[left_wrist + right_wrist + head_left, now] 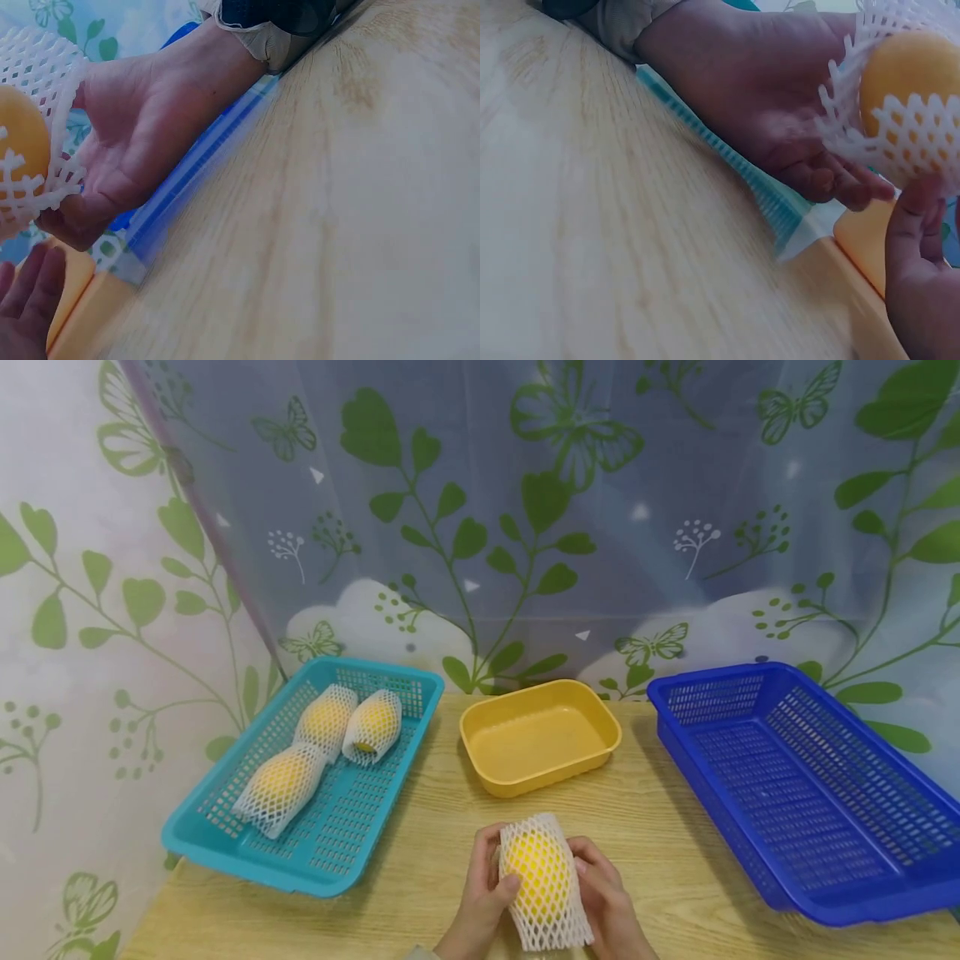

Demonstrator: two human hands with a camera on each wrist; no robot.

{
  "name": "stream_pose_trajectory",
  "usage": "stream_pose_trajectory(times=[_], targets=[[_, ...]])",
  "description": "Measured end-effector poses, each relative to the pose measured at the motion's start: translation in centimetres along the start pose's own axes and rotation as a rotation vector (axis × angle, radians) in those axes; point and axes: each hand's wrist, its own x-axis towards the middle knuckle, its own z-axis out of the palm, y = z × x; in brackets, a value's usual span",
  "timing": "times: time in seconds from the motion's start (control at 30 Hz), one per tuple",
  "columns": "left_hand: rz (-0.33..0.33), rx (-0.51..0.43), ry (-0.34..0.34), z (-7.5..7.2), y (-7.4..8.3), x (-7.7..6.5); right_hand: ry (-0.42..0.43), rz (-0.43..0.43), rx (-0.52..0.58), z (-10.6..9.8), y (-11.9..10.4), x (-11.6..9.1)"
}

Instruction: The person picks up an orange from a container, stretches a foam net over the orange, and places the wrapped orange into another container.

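Observation:
In front of me both hands hold a yellow fruit wrapped in a white foam net. My left hand grips its left side, thumb lying across the front of the net and fingers reaching behind. From the right, my right hand holds the net with bent fingers at its side. The left wrist view shows the net's open edge by the right hand, with the fruit's bare skin visible inside. In the right wrist view, fingertips of the right hand meet the net's edge.
On the left, a teal basket holds three more net-wrapped yellow fruits. A yellow tray stands at the back middle. A blue basket is on the right. All stand on a wooden table before a leaf-patterned curtain.

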Motion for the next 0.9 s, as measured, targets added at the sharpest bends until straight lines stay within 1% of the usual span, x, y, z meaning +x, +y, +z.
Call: stream_pose_trajectory(times=[0.03, 0.13, 0.2, 0.27, 0.53, 0.63, 0.77, 0.83, 0.9], targets=[[0.008, -0.012, 0.016, 0.02, -0.05, 0.03, 0.015, -0.010, -0.006, 0.05, -0.04, -0.01], [0.024, -0.007, 0.085, 0.05, -0.15, 0.16, 0.063, -0.038, -0.018, 0.10, -0.02, 0.02], [0.024, 0.010, 0.127, 0.07, -0.19, 0.22, 0.088, -0.060, -0.022, 0.10, 0.04, 0.06], [0.018, 0.038, 0.151, 0.05, -0.24, 0.30, 0.108, -0.078, -0.023, 0.09, 0.08, 0.07], [-0.003, 0.106, 0.183, 0.13, -0.16, 0.46, 0.167, -0.133, -0.005, 0.14, -0.03, -0.07], [0.011, 0.102, 0.170, 0.12, -0.11, 0.46, 0.178, -0.158, -0.013, 0.07, -0.01, -0.04], [0.035, 0.090, 0.150, 0.04, -0.18, 0.44, 0.220, -0.177, -0.053, 0.05, 0.04, -0.04], [0.035, 0.089, 0.159, 0.04, -0.23, 0.45, 0.237, -0.179, -0.064, 0.07, 0.03, -0.04], [0.030, 0.088, 0.184, 0.08, -0.26, 0.49, 0.236, -0.181, -0.057, 0.03, 0.04, -0.02]])
